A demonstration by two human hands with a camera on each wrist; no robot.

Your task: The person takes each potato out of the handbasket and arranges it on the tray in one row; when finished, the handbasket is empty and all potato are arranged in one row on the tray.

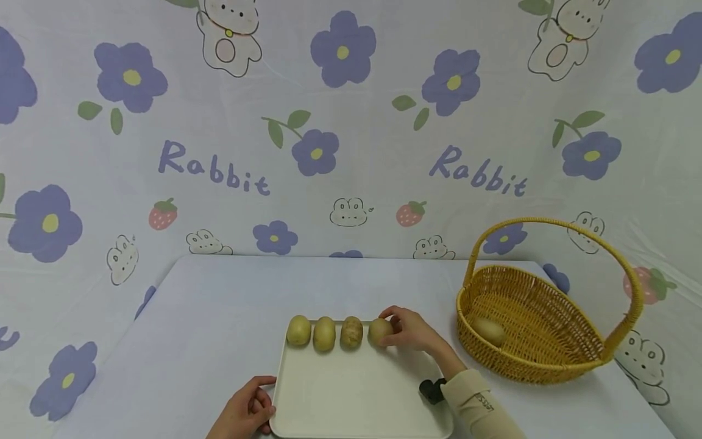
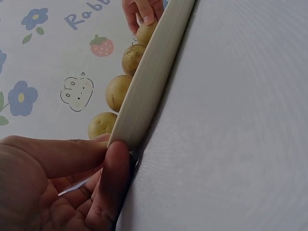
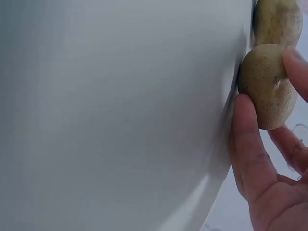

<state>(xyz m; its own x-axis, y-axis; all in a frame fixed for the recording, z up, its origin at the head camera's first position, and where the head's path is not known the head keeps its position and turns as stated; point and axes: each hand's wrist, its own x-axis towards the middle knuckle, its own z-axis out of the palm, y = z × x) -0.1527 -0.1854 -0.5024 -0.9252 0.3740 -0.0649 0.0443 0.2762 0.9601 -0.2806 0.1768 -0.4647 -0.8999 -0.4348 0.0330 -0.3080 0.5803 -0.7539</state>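
Observation:
Four potatoes stand in a row along the far side of a white tray (image 1: pixel 356 396). At the right end, my right hand (image 1: pixel 408 329) grips one potato (image 1: pixel 380 332); the right wrist view shows its thumb and fingers around this potato (image 3: pixel 268 86), which sits low by the tray wall. To its left are a brownish potato (image 1: pixel 351 333) and two smoother yellow ones, a middle potato (image 1: pixel 324 334) and a leftmost potato (image 1: pixel 298 331). My left hand (image 1: pixel 247 408) is at the tray's left edge, its thumb and finger pinching the rim (image 2: pixel 126 120) in the left wrist view.
A wicker basket (image 1: pixel 548 366) with a tall handle stands to the right of the tray, one potato (image 1: pixel 489 331) inside it. A white cloth covers the table (image 1: pixel 230 305). Behind hangs a curtain (image 1: pixel 373 152) printed with flowers and rabbits. A black wrist device (image 1: pixel 432 391) overlaps the tray.

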